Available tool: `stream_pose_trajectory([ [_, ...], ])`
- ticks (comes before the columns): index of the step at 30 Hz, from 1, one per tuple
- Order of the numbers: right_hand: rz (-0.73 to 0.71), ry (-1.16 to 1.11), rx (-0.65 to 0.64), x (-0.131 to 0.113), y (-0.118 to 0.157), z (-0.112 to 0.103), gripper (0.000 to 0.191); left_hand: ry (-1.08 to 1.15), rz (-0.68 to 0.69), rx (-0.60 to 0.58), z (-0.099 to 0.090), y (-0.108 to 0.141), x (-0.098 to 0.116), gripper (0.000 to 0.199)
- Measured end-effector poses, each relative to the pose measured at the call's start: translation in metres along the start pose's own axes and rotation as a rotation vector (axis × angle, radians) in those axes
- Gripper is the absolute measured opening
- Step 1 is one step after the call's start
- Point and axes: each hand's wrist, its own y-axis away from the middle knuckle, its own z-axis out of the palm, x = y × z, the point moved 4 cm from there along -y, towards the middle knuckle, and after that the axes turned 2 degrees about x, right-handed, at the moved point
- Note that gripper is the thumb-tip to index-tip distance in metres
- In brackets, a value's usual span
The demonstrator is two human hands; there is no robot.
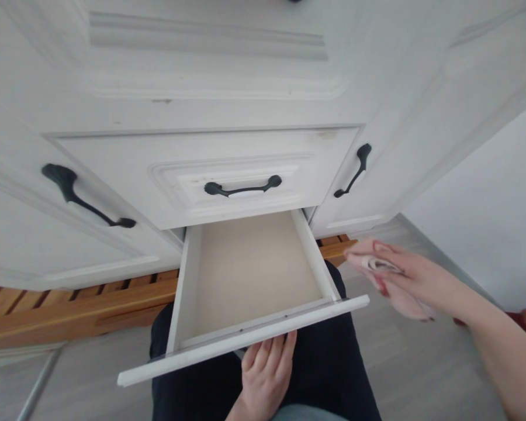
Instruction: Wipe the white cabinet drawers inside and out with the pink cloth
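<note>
A white drawer (263, 339) is pulled out from the cabinet, and its pale bottom shows nothing lying in it. My left hand (267, 374) is closed at the outer side of the drawer front, fingers curled around its handle, which is mostly hidden. To the right of the drawer, my right hand (414, 275) grips a folded pink and white cloth (383, 266). Part of the cloth hangs below the fingers, apart from the drawer and slightly blurred.
Above the open drawer is a closed drawer with a dark handle (243, 188). Cabinet doors with dark handles (87, 202) flank it. The cabinet stands over a slatted wooden bench (127, 301). My legs (328, 362) are under the drawer. A white wall (486, 204) rises at the right.
</note>
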Motion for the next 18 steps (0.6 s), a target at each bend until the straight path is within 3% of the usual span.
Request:
stream_pose_trajectory([
  [4,-0.162,0.018,0.145,-0.035,-0.067,0.021,0.046,0.004,-0.015,0.01,-0.002,-0.004,0.002,0.046],
  [7,-0.319,0.173,0.113,-0.049,-0.121,0.064,0.049,0.01,-0.006,-0.016,-0.002,-0.006,0.002,0.049],
  [10,-0.369,0.19,0.064,-0.045,-0.151,0.1,0.046,-0.007,0.002,-0.04,-0.003,-0.005,0.002,0.049],
  [12,-0.375,0.091,0.028,-0.041,-0.15,0.109,0.049,-0.022,0.01,-0.057,-0.004,-0.004,0.001,0.05],
  [14,-0.348,-0.048,-0.042,-0.037,-0.132,0.105,0.053,-0.023,0.02,-0.07,-0.004,-0.003,0.001,0.05],
  [18,-0.21,-0.31,-0.27,-0.032,-0.063,0.084,0.047,-0.009,0.026,-0.038,-0.003,-0.002,-0.001,0.051],
])
